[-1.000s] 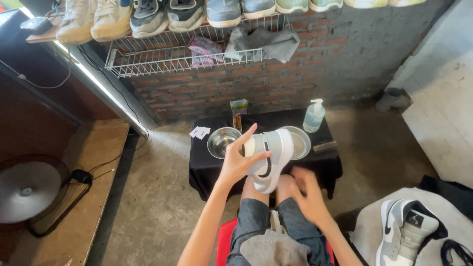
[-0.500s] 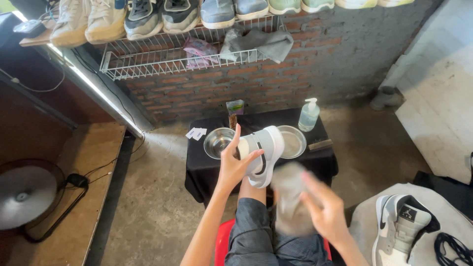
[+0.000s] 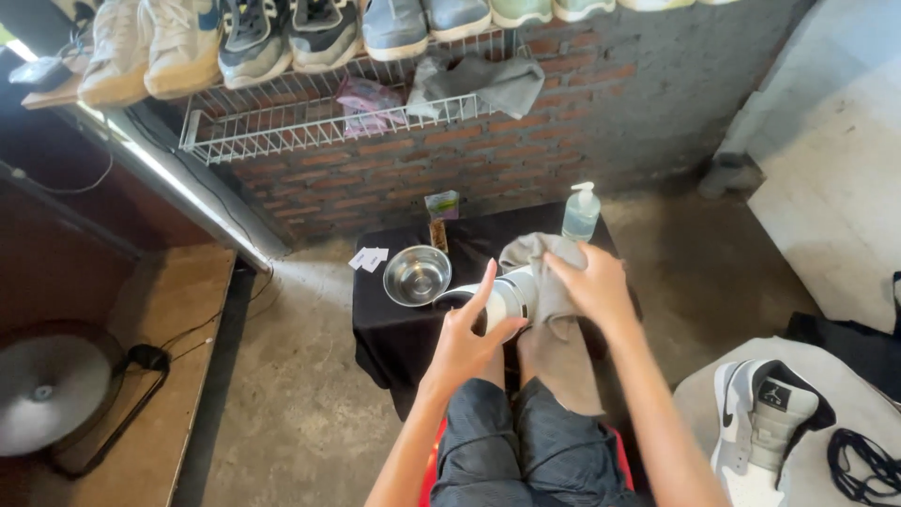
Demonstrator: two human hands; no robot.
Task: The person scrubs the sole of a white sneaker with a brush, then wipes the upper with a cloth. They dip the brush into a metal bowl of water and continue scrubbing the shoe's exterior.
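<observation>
My left hand (image 3: 466,336) grips a white and grey sneaker (image 3: 499,297) by its heel end, holding it above my knees. A grey cloth (image 3: 549,314) is draped over the shoe's toe end and hangs down toward my lap. My right hand (image 3: 593,282) presses that cloth onto the shoe. Most of the sneaker is hidden under the cloth and my hands.
A small table under a black cloth (image 3: 385,319) holds a steel bowl (image 3: 416,275), a pump bottle (image 3: 580,212) and a small packet (image 3: 439,208). A wire rack (image 3: 310,108) with several shoes hangs on the brick wall. Another sneaker (image 3: 765,427) lies at right, a fan (image 3: 47,390) at left.
My right hand lifted the grey cloth from my lap and brought it up onto the sneaker. The shoe has turned in my left hand. The view shifted slightly.
</observation>
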